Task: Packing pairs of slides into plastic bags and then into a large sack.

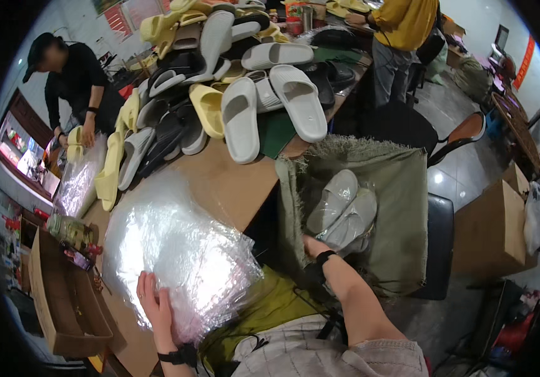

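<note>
A stack of clear plastic bags [176, 232] lies on the near table. My left hand [155, 301] rests on its lower left edge, fingers stretched out. On the right, my right hand [313, 246] reaches into an open grey-green woven sack [402, 239]. It is at the lower edge of a pair of light grey slippers [342, 210] wrapped in clear plastic inside the sack. The fingers of that hand are mostly hidden, so its grip on the pair cannot be made out.
A heap of slippers in grey, black and yellow covers the table [220, 176] beyond the bags, including a loose grey slipper [240, 119]. At left, a person [72, 88] handles yellow slippers; another in yellow [405, 31] stands behind. Cardboard boxes [487, 232] flank both sides.
</note>
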A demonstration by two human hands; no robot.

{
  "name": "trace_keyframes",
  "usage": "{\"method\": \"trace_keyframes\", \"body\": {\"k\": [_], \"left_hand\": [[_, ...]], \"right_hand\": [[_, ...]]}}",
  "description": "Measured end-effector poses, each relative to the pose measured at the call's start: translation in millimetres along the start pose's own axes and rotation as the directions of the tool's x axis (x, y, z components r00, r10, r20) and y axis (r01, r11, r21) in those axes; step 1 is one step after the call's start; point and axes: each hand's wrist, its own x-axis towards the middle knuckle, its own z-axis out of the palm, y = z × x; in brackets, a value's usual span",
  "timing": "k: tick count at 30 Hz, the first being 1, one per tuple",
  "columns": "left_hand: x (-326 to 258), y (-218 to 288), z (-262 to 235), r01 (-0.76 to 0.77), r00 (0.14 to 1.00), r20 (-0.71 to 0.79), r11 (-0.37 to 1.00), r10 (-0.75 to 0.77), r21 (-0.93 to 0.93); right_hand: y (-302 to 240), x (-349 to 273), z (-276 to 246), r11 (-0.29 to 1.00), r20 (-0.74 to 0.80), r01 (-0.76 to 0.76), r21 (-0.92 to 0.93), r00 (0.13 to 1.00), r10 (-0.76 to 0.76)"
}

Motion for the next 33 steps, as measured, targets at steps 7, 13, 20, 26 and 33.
{"method": "trace_keyframes", "body": {"k": [7,13,20,26,33], "left_hand": [[9.7,6.7,4.1,0.024,0.999,0.033,1.000,-0.024,0.007],[11.3,16.5,4.6,0.036,0.998,0.043,0.999,-0.036,-0.009],[7.4,15.9,3.7,0.047,0.999,0.013,0.996,-0.047,-0.072],[12.3,12.5,8.5,0.030,1.000,0.000,0.999,-0.030,-0.025],[9.9,12.6,0.9,0.045,0.999,-0.018,0.999,-0.045,0.012]], "right_hand": [[4.0,31.4,-15.3,0.962,0.019,-0.006,0.274,1.000,0.001],[2.7,33.0,-45.3,0.369,0.254,0.423,-0.827,0.868,-0.426],[61.9,-45.8,-20.9,-0.055,0.549,0.553,-0.832,0.802,-0.235],[74.6,-165.9,50.6,0.117,0.919,0.925,-0.361,0.374,-0.121],[151.2,-258.8,60.6,0.013,0.981,0.986,-0.166,0.164,0.101]]}}
